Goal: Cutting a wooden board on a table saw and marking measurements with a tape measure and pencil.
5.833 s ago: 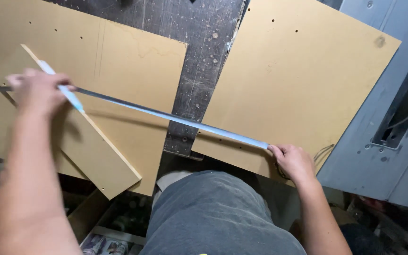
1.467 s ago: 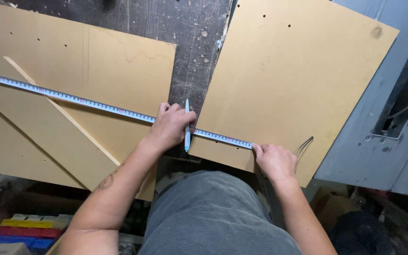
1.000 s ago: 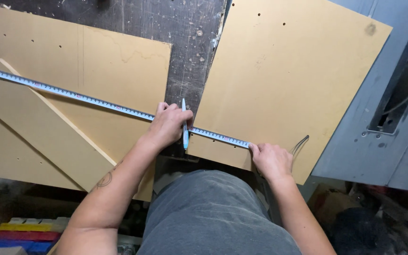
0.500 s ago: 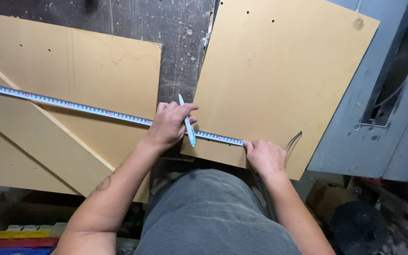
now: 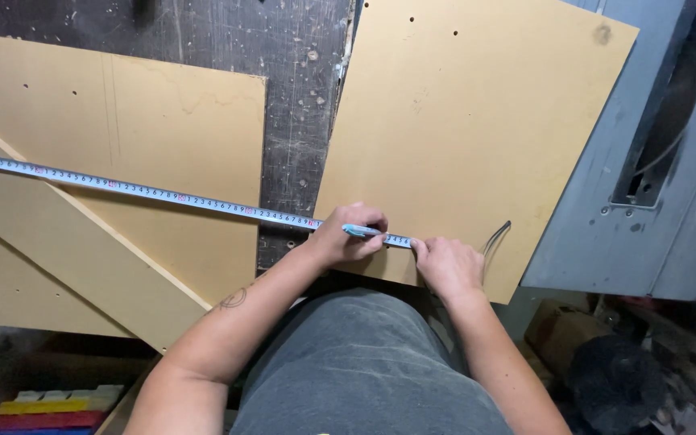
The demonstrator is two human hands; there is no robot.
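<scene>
Nearest the camera, a grey-clad lap (image 5: 364, 370) and two bare forearms are seen.

The left hand (image 5: 346, 238) is closed round a light-blue pen (image 5: 362, 232), whose tip is laid against the tape measure (image 5: 163, 194) on the right-hand fibreboard panel (image 5: 469, 121). The right hand (image 5: 447, 266) is pressed flat, fingers together, on the near end of the tape, close to the panel's near edge; nothing is gripped by it. The two hands lie just beside each other, the left one nearer the pen mark.

The long axis of the tape runs from the right hand up and away to the left, across the dark gap of the scarred surface (image 5: 300, 97) and over the left-hand fibreboard panel (image 5: 122, 129), out of view at the left edge. A narrow fibreboard strip (image 5: 82, 258) lies diagonally on the left panel, under the tape.

A thin curved wire (image 5: 497, 236) is noted just right of the right hand. Farther right, a grey metal machine top (image 5: 606, 201) with a slot is seen.

Containers: lower left, coloured cases (image 5: 42, 407) are blurred; contents cannot be told.
</scene>
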